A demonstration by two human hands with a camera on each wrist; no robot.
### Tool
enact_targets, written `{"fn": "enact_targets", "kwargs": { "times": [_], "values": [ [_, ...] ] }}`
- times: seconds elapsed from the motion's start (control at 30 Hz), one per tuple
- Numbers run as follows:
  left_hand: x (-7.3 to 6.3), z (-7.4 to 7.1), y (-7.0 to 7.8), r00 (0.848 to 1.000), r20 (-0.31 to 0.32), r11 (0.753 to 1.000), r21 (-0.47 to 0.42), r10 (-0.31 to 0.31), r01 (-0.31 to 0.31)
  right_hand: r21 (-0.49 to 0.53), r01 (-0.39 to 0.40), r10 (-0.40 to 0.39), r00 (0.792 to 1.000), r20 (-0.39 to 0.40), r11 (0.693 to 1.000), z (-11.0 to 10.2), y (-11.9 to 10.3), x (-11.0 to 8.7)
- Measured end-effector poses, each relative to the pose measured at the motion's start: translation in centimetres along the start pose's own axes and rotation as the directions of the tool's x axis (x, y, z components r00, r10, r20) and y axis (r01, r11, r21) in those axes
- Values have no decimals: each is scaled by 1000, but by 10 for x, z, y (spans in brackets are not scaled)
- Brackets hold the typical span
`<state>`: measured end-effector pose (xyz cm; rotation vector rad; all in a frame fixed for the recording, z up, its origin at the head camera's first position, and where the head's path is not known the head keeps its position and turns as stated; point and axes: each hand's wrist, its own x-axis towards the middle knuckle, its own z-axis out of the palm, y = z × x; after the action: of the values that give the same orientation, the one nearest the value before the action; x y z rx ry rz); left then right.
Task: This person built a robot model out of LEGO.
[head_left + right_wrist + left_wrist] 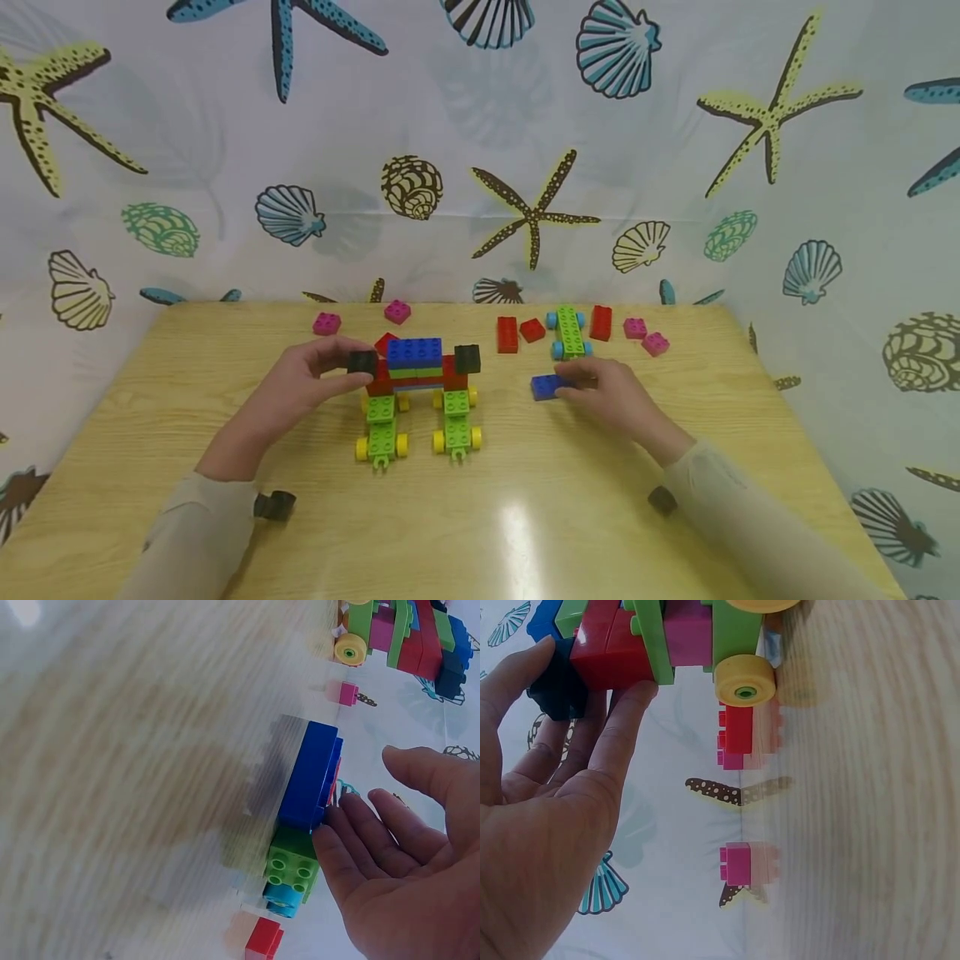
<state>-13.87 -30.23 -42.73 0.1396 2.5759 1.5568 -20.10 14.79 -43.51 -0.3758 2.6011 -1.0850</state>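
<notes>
A toy-brick vehicle (416, 383) stands on the table, built of red, blue, green and pink bricks with yellow wheels. My left hand (300, 385) is at its left end, with thumb and fingers around a black brick (561, 679) that sits against the red bricks (611, 645). Another black brick (467, 358) tops the right end. To the right, a loose blue brick (547, 386) lies on the table. My right hand (611, 392) is beside it, fingertips at its right end; in the right wrist view the thumb stands apart from the blue brick (309, 776).
Behind the right hand is a green wheeled base (569, 333) with blue wheels, flanked by red bricks (507, 334) and pink bricks (635, 327). Two more pink bricks (326, 323) lie at the back left. A patterned cloth (450, 125) hangs behind the table (570, 500).
</notes>
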Motion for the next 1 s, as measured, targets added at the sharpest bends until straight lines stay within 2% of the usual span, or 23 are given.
{"fn": "enact_targets", "kwargs": {
  "times": [0.17,0.37,0.6,0.83,1.0],
  "values": [
    [-1,0,-1,1000,0,1000,-1,-2,2,-6,22,-22,1000,3,1000,3,3,-5],
    [-1,0,-2,1000,-4,1000,-18,11,-11,-35,41,-43,998,-43,999,0,7,-8],
    [1,1,-4,1000,6,1000,-14,16,-16,-113,57,-52,998,47,992,-2,11,-13],
    [0,-1,-2,1000,1,1000,-11,12,-12,-132,125,-122,992,30,983,-1,10,-10],
    [0,0,-1,1000,3,1000,-8,15,-15,-106,112,-108,993,46,988,1,13,-8]
  ]
}}
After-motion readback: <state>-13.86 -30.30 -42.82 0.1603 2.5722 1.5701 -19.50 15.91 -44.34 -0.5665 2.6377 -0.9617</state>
